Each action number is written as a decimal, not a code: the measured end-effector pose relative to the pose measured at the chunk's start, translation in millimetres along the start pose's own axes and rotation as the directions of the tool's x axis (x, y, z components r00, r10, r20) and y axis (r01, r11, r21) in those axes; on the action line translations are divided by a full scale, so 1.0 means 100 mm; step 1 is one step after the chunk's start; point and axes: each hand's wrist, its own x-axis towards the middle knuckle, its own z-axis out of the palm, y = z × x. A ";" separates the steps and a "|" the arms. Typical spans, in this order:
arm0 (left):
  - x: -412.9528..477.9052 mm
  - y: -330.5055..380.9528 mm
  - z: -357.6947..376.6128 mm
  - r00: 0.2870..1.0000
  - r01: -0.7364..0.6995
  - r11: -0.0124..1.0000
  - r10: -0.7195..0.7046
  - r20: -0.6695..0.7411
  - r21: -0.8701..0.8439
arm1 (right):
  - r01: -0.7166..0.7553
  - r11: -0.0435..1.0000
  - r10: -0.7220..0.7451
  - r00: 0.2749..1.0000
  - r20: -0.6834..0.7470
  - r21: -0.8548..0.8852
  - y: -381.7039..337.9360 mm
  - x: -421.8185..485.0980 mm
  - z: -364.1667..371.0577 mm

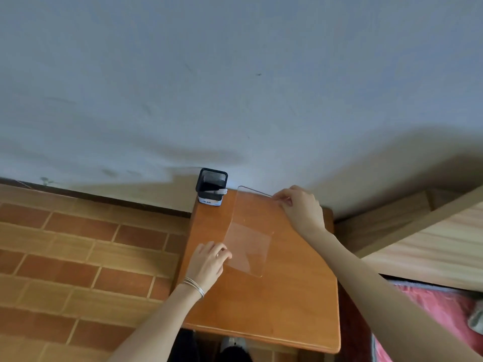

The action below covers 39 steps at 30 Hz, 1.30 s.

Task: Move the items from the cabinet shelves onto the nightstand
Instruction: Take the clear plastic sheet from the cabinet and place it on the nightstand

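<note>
Two items show at the nightstand (287,309) in your head view. One is a black mesh pen holder (212,186) that stands at its far left corner with a pale marker (218,191) lying across its mouth. The other is a clear acrylic sheet (248,231) that you hold over the far half of the top.

Your right hand (303,210) pinches the sheet's far edge between thumb and fingertips. Your left hand (207,265), thin bangles (194,286) at the wrist, curls its fingers round the near left edge. I cannot tell whether the sheet's near edge already rests on the wood.

By my reading the holder is delivered and the sheet is being set down. The cabinet is out of view, so what is left on its shelves is unknown.

The sheet is rigid, glossy and see-through, with rounded corners and what looks like a fold across its middle. Expect it to be slippery. The nightstand top is smooth, orange-brown varnished wood with a rounded front lip. Left of the nightstand lies brick-pattern tile floor (78,257); behind it rises a matt, scuffed pale wall (235,74).
</note>
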 end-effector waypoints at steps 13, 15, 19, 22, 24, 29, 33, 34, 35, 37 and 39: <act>0.31 -0.45 0.59 0.995 -0.003 0.993 -0.009 -0.097 -0.117 | 0.102 0.994 -0.092 0.972 -0.217 0.036 0.13 0.16 0.54; 0.22 -0.48 0.62 0.999 0.000 0.993 -0.007 -0.052 -0.120 | 0.163 0.987 -0.153 0.901 -0.406 -0.008 0.10 -0.05 0.63; 0.02 -0.53 0.74 0.997 0.067 0.987 -0.070 -0.019 -0.144 | 0.324 0.944 -0.319 0.854 -0.411 -0.060 0.06 -0.60 1.14; -0.05 -0.54 0.82 0.995 0.092 0.986 -0.096 -0.026 -0.142 | 0.269 0.955 -0.264 0.963 0.051 -0.125 0.15 -0.70 1.71; -0.05 -0.54 0.85 0.995 0.091 0.985 -0.095 -0.021 -0.144 | 0.201 0.961 -0.143 0.949 0.281 -0.190 0.22 -0.56 1.93; -0.01 -0.54 0.86 0.995 0.095 0.989 -0.099 -0.027 -0.111 | 0.168 0.952 -0.049 0.910 0.413 -0.256 0.25 -0.14 1.91; -0.03 -0.54 0.85 0.994 0.107 0.986 -0.108 0.000 -0.125 | 0.135 0.956 -0.015 0.910 0.415 -0.261 0.20 0.10 1.88; -0.03 -0.54 0.85 0.994 0.109 0.986 -0.109 0.006 -0.128 | 0.127 0.959 -0.013 0.913 0.409 -0.253 0.18 0.14 1.88; -0.03 -0.54 0.84 0.994 0.110 0.985 -0.109 0.012 -0.130 | 0.119 0.962 -0.010 0.915 0.404 -0.246 0.17 0.17 1.88; -0.03 -0.54 0.83 0.994 0.110 0.984 -0.108 0.022 -0.138 | 0.108 0.965 -0.001 0.914 0.405 -0.239 0.14 0.19 1.89; -0.03 -0.54 0.81 0.994 0.112 0.984 -0.109 0.028 -0.140 | 0.095 0.968 0.005 0.917 0.399 -0.231 0.11 0.22 1.90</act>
